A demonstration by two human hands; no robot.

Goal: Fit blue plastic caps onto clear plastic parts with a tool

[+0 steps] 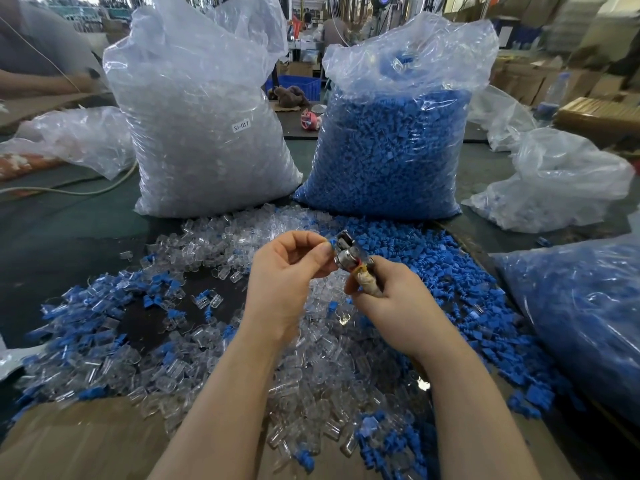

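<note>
My right hand (388, 299) grips a small metal tool (348, 256) by its tape-wrapped handle, the shiny head pointing up and left. My left hand (284, 275) pinches a small blue cap (333, 241) between thumb and forefinger right at the tool's head. A clear part seems to sit in the head, but I cannot tell for sure. Loose clear plastic parts (214, 244) cover the table in front of me. Loose blue caps (460, 292) lie heaped to the right. Fitted clear-and-blue pieces (104, 299) are scattered at the left.
Two tall plastic bags stand behind the piles: one of clear parts (204, 133), one of blue caps (398, 147). Another bag of blue caps (581, 313) lies at the right edge. Cardboard (79, 441) lies at the near left. A person's arm (38, 81) works at the far left.
</note>
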